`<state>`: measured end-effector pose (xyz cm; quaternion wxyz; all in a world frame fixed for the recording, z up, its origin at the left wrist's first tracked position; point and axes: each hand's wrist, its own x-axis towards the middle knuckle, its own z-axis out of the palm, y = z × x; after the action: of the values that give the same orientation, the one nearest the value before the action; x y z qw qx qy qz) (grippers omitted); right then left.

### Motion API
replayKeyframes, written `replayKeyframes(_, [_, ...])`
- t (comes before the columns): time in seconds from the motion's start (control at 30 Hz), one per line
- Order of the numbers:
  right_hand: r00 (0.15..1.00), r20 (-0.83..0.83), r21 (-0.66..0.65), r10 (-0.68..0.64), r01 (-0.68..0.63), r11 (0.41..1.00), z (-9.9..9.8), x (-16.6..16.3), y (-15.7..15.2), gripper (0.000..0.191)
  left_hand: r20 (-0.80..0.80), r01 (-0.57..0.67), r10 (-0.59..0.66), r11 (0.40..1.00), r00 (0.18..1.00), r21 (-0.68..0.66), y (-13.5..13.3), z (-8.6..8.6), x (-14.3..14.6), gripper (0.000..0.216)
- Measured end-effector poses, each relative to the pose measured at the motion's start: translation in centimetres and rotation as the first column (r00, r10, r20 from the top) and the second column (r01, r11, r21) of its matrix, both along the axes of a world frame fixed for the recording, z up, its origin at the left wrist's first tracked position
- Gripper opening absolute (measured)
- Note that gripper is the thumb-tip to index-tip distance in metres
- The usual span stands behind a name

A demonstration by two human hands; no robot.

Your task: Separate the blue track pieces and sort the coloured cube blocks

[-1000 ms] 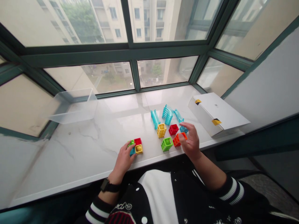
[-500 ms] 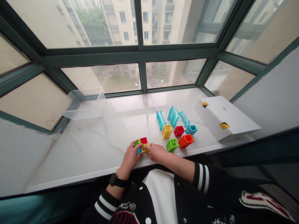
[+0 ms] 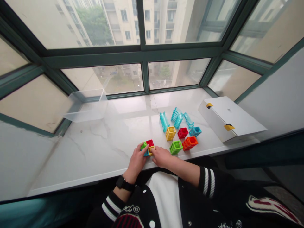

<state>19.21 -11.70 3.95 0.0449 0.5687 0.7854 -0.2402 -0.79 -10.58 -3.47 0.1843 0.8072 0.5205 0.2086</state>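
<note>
Near the sill's front edge, a cluster of toy blocks (image 3: pixel 149 142) in green, red, yellow and blue sits between my two hands. My left hand (image 3: pixel 137 159) grips it from the left, fingers over the green and blue parts. From the right, my right hand (image 3: pixel 161 156) has its fingers closed at the yellow block (image 3: pixel 151 150). Just right of my hands stand a green block (image 3: pixel 175 147) and an orange block (image 3: pixel 190 143). Behind them are a yellow block (image 3: pixel 170 133), a red block (image 3: pixel 182 133) and a blue block (image 3: pixel 195 131).
Translucent blue track pieces (image 3: pixel 177 117) lie behind the loose blocks. A white box (image 3: pixel 231 118) with yellow-black tabs stands at the right. At the far left is a clear plastic bin (image 3: pixel 87 110). Windows border the white marble sill (image 3: pixel 99 152).
Both hands and the block cluster have shifted slightly to the right, my left hand more than my right. The loose blocks stay where they were on the sill.
</note>
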Motion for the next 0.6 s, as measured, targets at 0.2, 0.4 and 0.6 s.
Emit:
replayKeyframes(0.2, [1.0,0.024,0.006,-0.002,0.002,1.0,0.23,0.18,-0.27,0.043,0.046,0.011,-0.013,0.999,0.999,0.034,-0.05,-0.18,0.09,0.071])
replayKeyframes(0.4, [0.999,0.039,0.02,-0.002,0.001,1.0,0.13,0.32,-0.36,0.042,0.035,0.013,-0.013,1.0,0.999,0.021,-0.01,-0.17,0.23,0.071])
replayKeyframes(0.6, [0.999,0.026,0.008,-0.017,0.017,1.0,0.78,0.59,-0.99,0.039,0.044,0.003,-0.004,1.0,0.999,0.005,-0.17,0.15,0.39,0.076])
